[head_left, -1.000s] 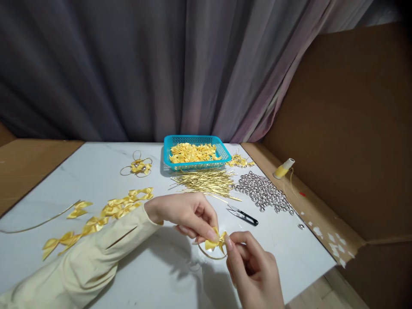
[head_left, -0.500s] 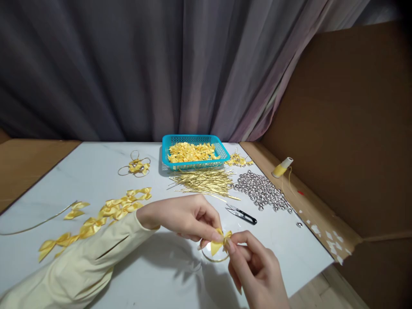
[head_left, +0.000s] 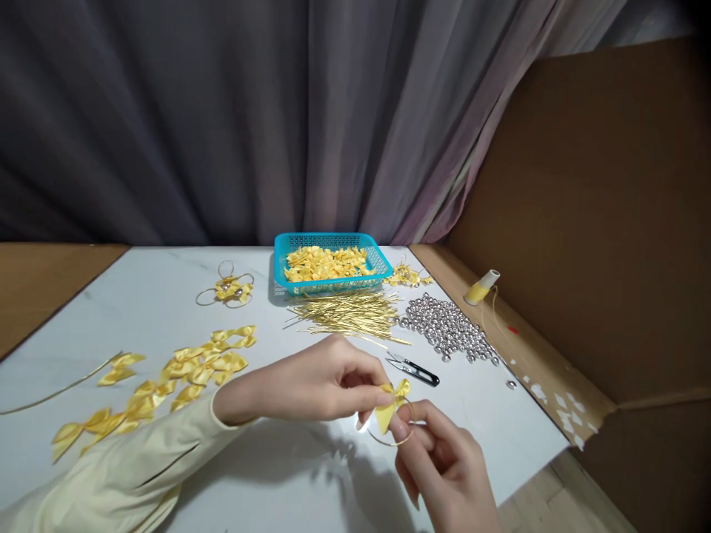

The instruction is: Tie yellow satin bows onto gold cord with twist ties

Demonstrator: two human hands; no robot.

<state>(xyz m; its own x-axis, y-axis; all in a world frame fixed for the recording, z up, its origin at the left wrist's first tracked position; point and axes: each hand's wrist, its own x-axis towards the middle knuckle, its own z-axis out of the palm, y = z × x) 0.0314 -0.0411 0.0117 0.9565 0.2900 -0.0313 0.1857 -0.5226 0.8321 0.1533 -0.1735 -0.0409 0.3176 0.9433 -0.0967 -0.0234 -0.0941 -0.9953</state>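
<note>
My left hand (head_left: 316, 381) and my right hand (head_left: 444, 466) meet above the near middle of the white table (head_left: 167, 296). Both pinch one small yellow ribbon bow (head_left: 393, 403), which carries a thin gold wire loop (head_left: 397, 437) hanging below it. My left thumb and forefinger close on the bow's left side, my right fingertips on its right side. A pale yellow sleeve (head_left: 127, 474) covers my left forearm. Black thread snips (head_left: 414, 368) lie just beyond the bow.
A teal basket (head_left: 281, 263) of yellow bows stands at the back. In front of it lie a heap of gold wire pieces (head_left: 349, 314) and silver beads (head_left: 447, 333). Loose yellow bows (head_left: 183, 370) spread at the left. A thread spool (head_left: 481, 288) rests by the cardboard wall (head_left: 600, 222).
Both hands have shifted a little to the right with the bow. The bow has turned from lying flat to tilted, and the wire loop now hangs lower right.
</note>
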